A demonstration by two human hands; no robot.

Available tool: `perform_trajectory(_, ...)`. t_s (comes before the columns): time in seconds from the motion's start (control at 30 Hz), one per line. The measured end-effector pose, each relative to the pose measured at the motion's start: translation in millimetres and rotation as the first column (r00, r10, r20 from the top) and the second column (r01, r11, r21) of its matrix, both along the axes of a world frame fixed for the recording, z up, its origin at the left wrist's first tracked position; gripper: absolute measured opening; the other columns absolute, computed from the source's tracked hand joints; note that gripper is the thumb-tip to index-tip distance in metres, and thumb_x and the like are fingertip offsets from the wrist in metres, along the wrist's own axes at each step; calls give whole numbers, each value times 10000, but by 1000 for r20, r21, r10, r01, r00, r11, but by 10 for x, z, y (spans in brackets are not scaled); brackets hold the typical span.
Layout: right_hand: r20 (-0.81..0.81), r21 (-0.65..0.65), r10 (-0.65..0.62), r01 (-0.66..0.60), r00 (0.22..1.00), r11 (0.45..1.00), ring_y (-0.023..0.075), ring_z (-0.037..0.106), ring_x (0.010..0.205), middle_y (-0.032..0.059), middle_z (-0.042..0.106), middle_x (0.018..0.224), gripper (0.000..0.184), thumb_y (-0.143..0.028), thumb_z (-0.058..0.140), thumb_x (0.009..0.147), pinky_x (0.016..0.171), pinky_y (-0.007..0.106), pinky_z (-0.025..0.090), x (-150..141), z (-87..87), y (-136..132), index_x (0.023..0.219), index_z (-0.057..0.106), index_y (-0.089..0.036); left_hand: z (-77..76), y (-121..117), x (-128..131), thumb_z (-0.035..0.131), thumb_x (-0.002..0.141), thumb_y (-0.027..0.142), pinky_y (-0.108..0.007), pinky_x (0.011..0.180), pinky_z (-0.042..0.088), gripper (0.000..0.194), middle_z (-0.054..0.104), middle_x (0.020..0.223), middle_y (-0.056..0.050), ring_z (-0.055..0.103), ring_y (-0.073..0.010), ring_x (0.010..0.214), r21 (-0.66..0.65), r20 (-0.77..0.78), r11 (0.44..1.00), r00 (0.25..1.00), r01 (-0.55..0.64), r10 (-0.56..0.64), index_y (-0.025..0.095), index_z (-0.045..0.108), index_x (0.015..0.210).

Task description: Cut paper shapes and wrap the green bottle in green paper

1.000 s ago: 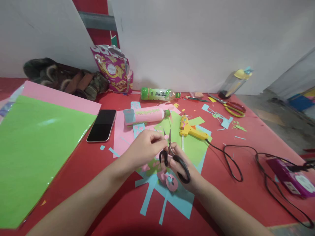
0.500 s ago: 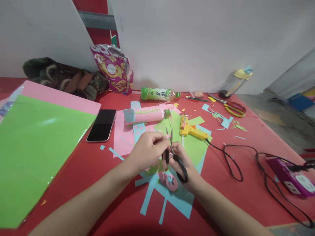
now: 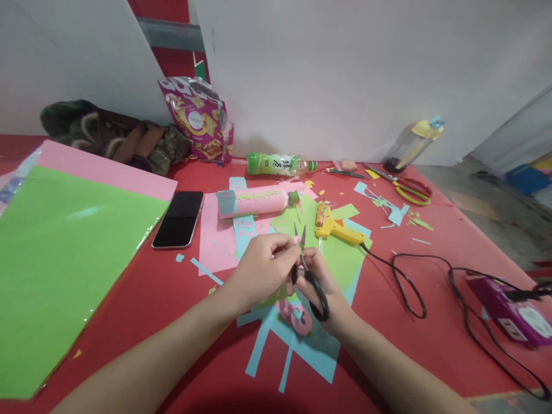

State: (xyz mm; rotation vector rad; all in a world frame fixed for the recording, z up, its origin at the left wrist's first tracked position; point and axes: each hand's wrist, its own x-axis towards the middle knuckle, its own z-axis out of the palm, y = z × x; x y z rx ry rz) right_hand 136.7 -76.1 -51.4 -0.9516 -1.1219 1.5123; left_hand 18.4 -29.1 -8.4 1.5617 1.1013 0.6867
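Note:
My right hand [image 3: 325,287] grips small black-handled scissors [image 3: 311,280], blades pointing up and slightly apart. My left hand [image 3: 263,264] is closed in a pinch on a tiny pink paper piece [image 3: 296,239] held right at the blades. Both hands hover above green and light blue paper scraps [image 3: 302,345] on the red table [image 3: 181,322]. A pink paper cut-out [image 3: 299,317] lies just below my right hand.
A yellow glue gun [image 3: 334,227] with a black cord [image 3: 431,287] lies behind my hands. A pink-wrapped bottle [image 3: 254,202], a phone [image 3: 179,219], green and pink sheets [image 3: 64,247], a green drink bottle [image 3: 278,165], a snack bag [image 3: 200,118], red-yellow scissors [image 3: 407,188] and a purple box [image 3: 513,310] surround them.
Both hands have drifted slightly right and towards me while the scissors keep working at the pink piece. Nothing else on the table has moved.

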Motion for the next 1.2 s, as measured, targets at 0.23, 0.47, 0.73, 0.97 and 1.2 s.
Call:
perform_trajectory(0.23,-3,-17,-19,19,1000,1000,88,384,582,-45,346,709,352,-457,595,674,527,228,320,-8,15,9,796,348,-237,4,0,-4,404,725,166,-180,448,313,262,418,384,61,419,-63,411,-2,16,1000,1000,12,-12,157,366,466)
perform_trajectory(0.47,3,-18,-14,14,1000,1000,81,354,563,-46,340,705,359,-467,591,673,533,232,325,-7,15,8,800,347,-236,6,3,-4,403,722,172,-194,467,328,246,441,403,52,434,-74,430,-10,8,1000,1000,18,-18,161,382,477)
perform_trajectory(0.73,24,-41,-33,34,999,999,85,376,543,-53,349,679,385,-482,600,654,495,229,304,-8,20,7,806,340,-242,27,17,-16,399,726,180,-200,481,314,255,398,397,59,410,-73,428,-13,9,999,999,38,-38,163,353,476)
perform_trajectory(0.97,9,-25,-49,49,999,998,54,369,487,-64,358,666,372,-465,611,654,444,204,299,-5,-8,14,813,365,-236,23,34,-31,401,713,176,-210,494,275,231,318,491,52,332,-74,488,42,-28,998,999,37,-35,157,355,488)
perform_trajectory(1.2,5,-56,-65,65,998,996,41,362,438,-77,369,629,390,-465,633,623,395,182,310,-9,5,12,807,376,-236,36,39,-42,394,718,188,-216,490,261,215,311,496,48,313,-77,493,49,-56,998,998,36,-33,150,407,506)
